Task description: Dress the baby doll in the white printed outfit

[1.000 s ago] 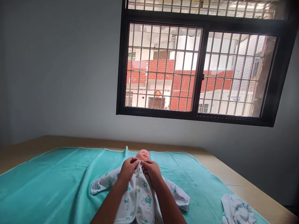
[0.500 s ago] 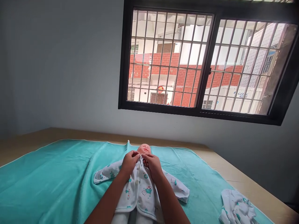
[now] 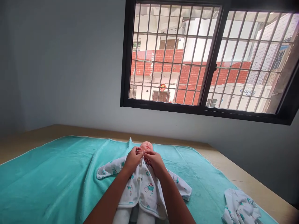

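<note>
A baby doll (image 3: 147, 146) lies on its back, dressed in a white baby jacket (image 3: 148, 193) with small teal prints and light piping. My left hand (image 3: 133, 159) pinches the jacket's front edge at the collar, just below the doll's chin. Right beside it, my right hand (image 3: 154, 161) pinches the other side of the collar, the fingertips of both hands nearly touching. Below my hands, buttons run down the jacket front, and the lower hem hangs apart. Both sleeves spread out to the sides. What exactly sits between my fingertips is hidden.
Under the doll spreads a teal blanket (image 3: 58, 174) over a wooden table (image 3: 247, 174). A crumpled white printed cloth (image 3: 241, 205) lies at the right. Behind the table are a grey wall (image 3: 70, 68) and a barred window (image 3: 173, 107) with a black frame.
The camera view has shifted slightly, so the scene sits a little to the right and higher. My hands stay at the collar, with small finger movements.
</note>
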{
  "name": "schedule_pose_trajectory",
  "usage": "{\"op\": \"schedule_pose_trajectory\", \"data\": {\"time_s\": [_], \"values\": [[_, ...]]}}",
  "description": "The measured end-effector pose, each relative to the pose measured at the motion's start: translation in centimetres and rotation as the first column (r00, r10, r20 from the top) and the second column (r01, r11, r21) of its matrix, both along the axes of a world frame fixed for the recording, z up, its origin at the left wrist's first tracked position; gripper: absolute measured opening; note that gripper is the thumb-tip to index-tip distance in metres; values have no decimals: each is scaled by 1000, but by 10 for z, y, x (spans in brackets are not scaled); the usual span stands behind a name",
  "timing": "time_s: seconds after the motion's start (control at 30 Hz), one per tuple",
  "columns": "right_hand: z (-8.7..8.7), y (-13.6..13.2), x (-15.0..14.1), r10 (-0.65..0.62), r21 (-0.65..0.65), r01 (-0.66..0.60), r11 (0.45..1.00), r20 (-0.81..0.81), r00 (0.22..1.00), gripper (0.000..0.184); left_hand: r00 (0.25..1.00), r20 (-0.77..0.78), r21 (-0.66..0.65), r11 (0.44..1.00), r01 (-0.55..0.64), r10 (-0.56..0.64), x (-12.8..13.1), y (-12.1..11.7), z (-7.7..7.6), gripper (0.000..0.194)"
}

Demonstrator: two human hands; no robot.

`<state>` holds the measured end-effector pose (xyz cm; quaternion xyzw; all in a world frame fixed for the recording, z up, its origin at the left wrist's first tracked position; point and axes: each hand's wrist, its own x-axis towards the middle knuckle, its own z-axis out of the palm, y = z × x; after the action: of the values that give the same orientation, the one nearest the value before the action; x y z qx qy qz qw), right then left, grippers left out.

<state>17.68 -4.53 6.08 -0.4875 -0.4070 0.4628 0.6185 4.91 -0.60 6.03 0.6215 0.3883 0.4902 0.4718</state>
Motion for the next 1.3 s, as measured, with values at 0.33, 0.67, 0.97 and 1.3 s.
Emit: {"op": "schedule_pose_trajectory", "data": {"time_s": [0.33,0.67,0.97,1.3], "values": [[-6,7,0,-25,-13,26,1000,91,996,20,995,103,-103,995,10,1,0,-2,1,32],[-5,5,-3,-74,52,64,997,229,971,24,957,290,-161,985,65,-16,-2,-5,1,72],[-5,9,-11,-251,177,191,965,433,866,21,957,291,-198,979,45,15,-4,-7,3,57],[-2,6,-12,-235,153,182,971,489,840,18,950,311,-191,978,89,-26,-5,-4,-2,48]]}}
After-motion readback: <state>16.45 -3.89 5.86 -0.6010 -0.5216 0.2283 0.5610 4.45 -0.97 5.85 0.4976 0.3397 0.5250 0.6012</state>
